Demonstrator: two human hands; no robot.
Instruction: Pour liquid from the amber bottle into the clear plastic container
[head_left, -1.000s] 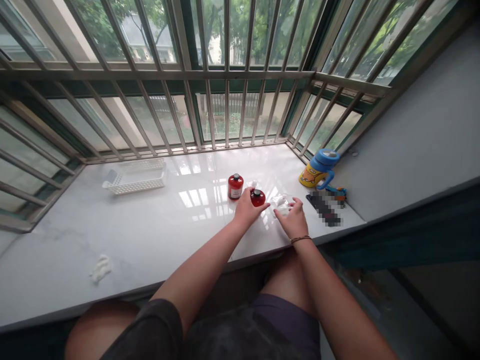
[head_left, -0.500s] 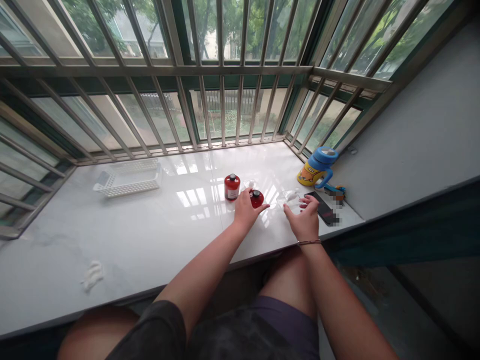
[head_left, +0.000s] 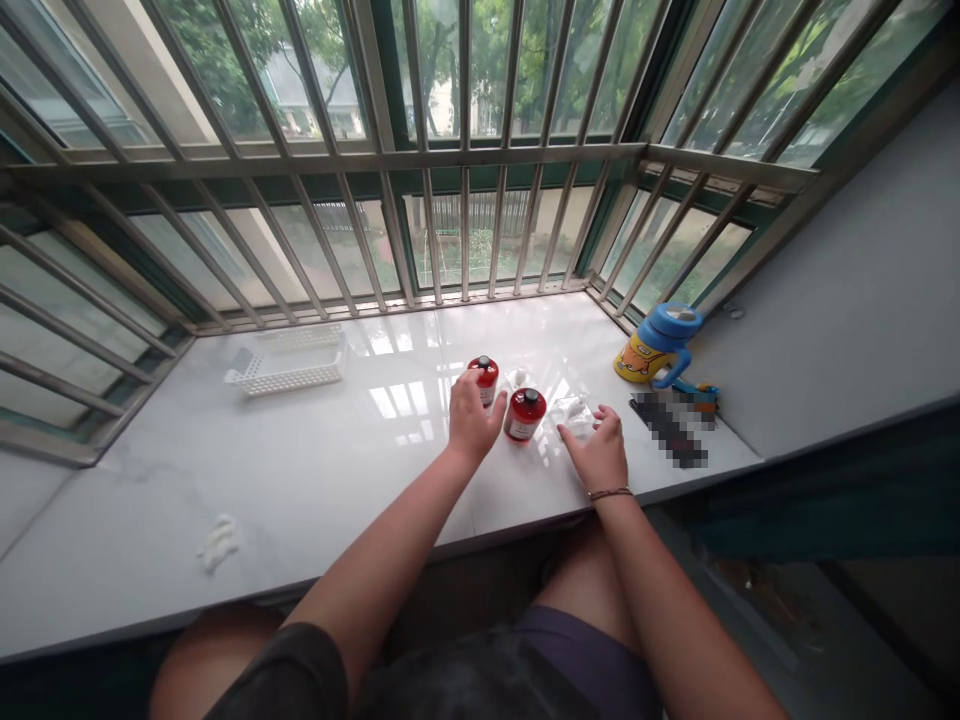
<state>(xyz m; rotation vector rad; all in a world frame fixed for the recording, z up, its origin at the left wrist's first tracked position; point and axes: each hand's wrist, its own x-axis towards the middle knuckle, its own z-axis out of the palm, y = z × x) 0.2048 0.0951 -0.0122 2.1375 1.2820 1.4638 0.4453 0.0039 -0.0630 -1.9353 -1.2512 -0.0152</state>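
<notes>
Two small red bottles with black caps and pale labels stand upright on the white sill. My left hand [head_left: 472, 420] is at the farther red bottle [head_left: 487, 372], its thumb and fingers spread and covering part of it. Whether it touches the glass I cannot tell. The nearer red bottle [head_left: 523, 422] stands between my two hands, touched by neither. My right hand [head_left: 601, 455], fingers apart, is beside a crumpled piece of clear plastic [head_left: 573, 412] and holds nothing I can see. A small white crumpled bit [head_left: 517, 378] lies behind the bottles.
At the back left sits a white perforated basket [head_left: 292, 372]. A blue and yellow mug [head_left: 654, 345] stands at the right by the wall, with a dark, partly blurred phone [head_left: 646, 410] before it. White crumpled tissue [head_left: 219, 543] lies front left. Metal bars [head_left: 465, 235] line the window.
My left hand has moved left from the nearer bottle to the farther one, uncovering the nearer bottle. My right hand stays by the clear plastic. The whole view has shifted slightly.
</notes>
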